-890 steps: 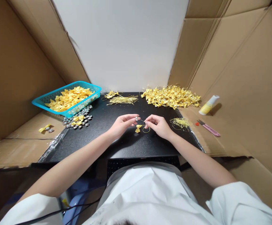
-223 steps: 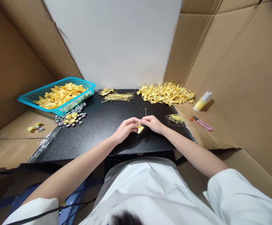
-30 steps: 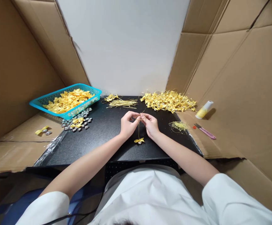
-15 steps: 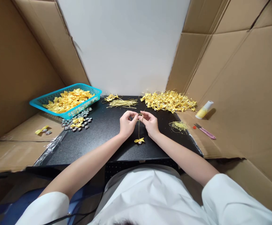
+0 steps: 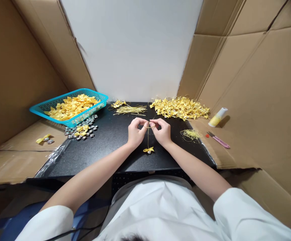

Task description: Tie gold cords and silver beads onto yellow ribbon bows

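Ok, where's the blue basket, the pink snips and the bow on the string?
Blue basket [image 5: 69, 123]: head view, front corner of the rim.
Pink snips [image 5: 220, 140]: head view, on the handle.
Bow [image 5: 148, 150]: head view, its yellow middle.

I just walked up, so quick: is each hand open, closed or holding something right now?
Left hand: closed, pinching the cord.
Right hand: closed, pinching the same cord.

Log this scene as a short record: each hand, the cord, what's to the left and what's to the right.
Left hand: pinches yellow cord
Right hand: pinches the same cord
Cord: looped between the hands, runs down to a yellow bow with a silver bead
Left: teal basket of heaped bows, loose beads beside it
Right: pink snips, a spool
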The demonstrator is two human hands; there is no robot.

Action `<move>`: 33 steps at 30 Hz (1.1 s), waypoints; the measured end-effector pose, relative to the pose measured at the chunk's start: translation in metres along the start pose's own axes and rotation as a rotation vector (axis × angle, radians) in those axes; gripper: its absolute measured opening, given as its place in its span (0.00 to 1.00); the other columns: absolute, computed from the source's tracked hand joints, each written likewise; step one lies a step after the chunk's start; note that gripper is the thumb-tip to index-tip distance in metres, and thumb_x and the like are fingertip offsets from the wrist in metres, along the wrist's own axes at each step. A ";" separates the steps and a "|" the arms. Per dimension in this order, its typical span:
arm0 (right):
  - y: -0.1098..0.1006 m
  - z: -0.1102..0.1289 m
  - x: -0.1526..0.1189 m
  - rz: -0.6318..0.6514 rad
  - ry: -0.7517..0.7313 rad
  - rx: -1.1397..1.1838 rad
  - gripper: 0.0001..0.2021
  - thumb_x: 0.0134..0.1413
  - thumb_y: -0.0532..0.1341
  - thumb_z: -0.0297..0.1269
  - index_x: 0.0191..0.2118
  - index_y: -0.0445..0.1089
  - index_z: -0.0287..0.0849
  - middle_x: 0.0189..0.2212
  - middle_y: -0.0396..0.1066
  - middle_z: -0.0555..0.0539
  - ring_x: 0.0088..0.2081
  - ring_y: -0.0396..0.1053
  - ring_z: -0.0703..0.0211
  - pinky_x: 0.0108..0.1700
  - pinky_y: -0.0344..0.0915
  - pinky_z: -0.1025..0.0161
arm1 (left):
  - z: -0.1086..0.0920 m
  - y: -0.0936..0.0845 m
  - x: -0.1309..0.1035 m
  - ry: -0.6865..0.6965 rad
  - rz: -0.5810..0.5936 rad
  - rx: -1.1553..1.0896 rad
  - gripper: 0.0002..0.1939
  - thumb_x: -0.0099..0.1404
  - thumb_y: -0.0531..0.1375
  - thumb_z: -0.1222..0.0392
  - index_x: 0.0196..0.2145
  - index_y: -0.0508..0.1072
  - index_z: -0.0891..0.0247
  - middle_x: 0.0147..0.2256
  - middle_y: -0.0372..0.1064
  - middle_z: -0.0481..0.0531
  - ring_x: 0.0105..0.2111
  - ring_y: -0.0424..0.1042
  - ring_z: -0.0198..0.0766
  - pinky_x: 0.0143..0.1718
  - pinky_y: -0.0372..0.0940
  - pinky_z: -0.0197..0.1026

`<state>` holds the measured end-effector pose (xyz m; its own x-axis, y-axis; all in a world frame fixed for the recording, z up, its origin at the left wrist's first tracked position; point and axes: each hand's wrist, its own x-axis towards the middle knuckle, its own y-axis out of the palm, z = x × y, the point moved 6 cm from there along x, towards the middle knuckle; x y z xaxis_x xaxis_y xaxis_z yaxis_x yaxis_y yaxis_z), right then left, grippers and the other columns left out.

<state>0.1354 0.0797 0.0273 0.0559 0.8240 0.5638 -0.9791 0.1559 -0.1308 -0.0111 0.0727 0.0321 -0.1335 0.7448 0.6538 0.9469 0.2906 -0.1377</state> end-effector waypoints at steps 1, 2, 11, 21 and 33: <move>0.001 0.000 0.000 0.016 -0.005 -0.016 0.05 0.51 0.63 0.41 0.31 0.77 0.48 0.27 0.69 0.49 0.30 0.63 0.59 0.42 0.62 0.60 | 0.000 0.000 0.000 0.003 0.000 0.003 0.05 0.58 0.63 0.60 0.26 0.74 0.59 0.27 0.69 0.49 0.30 0.64 0.38 0.37 0.59 0.40; 0.001 0.001 0.000 0.032 -0.013 -0.039 0.05 0.51 0.63 0.40 0.30 0.76 0.48 0.27 0.69 0.49 0.30 0.63 0.59 0.42 0.62 0.60 | 0.000 0.000 0.000 0.005 0.001 0.003 0.05 0.58 0.63 0.60 0.25 0.74 0.59 0.27 0.68 0.49 0.30 0.64 0.38 0.37 0.59 0.40; -0.002 0.008 0.003 0.041 -0.154 -0.197 0.07 0.49 0.60 0.34 0.22 0.69 0.44 0.21 0.66 0.51 0.26 0.62 0.62 0.33 0.60 0.63 | 0.000 0.004 0.005 -0.005 0.135 0.040 0.04 0.57 0.60 0.61 0.26 0.72 0.61 0.26 0.69 0.49 0.29 0.65 0.36 0.32 0.58 0.37; -0.002 -0.001 0.007 0.043 -0.071 -0.186 0.07 0.48 0.58 0.36 0.23 0.67 0.42 0.21 0.65 0.51 0.25 0.62 0.64 0.30 0.60 0.65 | 0.016 0.006 -0.011 -0.325 1.202 0.398 0.14 0.48 0.65 0.50 0.29 0.78 0.62 0.26 0.73 0.46 0.27 0.68 0.35 0.28 0.58 0.34; 0.003 -0.007 0.007 0.118 -0.003 -0.215 0.06 0.47 0.59 0.34 0.24 0.68 0.41 0.22 0.68 0.51 0.25 0.64 0.63 0.30 0.62 0.65 | 0.009 0.019 -0.022 -0.186 1.270 0.326 0.10 0.49 0.66 0.53 0.26 0.77 0.63 0.26 0.73 0.47 0.25 0.66 0.32 0.25 0.54 0.33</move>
<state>0.1342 0.0902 0.0253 -0.0577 0.8418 0.5366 -0.9145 0.1711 -0.3666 0.0074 0.0674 0.0079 0.7248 0.6678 -0.1692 0.3328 -0.5545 -0.7628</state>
